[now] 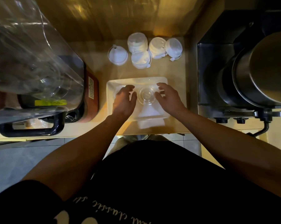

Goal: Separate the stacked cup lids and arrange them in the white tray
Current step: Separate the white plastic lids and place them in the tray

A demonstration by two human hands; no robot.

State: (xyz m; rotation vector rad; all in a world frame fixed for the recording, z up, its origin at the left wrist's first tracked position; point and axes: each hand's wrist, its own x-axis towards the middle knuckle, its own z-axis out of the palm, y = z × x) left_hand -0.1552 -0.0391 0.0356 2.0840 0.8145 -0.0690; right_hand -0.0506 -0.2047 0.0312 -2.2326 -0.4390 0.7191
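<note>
Nearest the camera, two bare forearms reach forward over the edge of the worktop point(177, 88) to a single white tray point(109, 97). The left hand point(124, 101) lies over the tray's left half, fingers loosely curled; a clear shape shows under its fingertips, but whether it grips anything cannot be told. The right hand point(168, 98) sits over the right half, fingers spread and bent inward, their tips at the rim of one clear lid point(147, 95) that rests in the middle of the tray between the two hands. A white folded paper point(151, 122) pokes out from under the tray's near edge.

Beyond the tray, well apart from it, white cup lids stand in five groups: one flat lid point(118, 56) on the left and four short stacks point(141, 59), point(137, 42), point(157, 47), point(173, 46) bunched together to its right. A clear blender jug point(28, 62) stands at left, a dark steel machine point(249, 70) at right.
</note>
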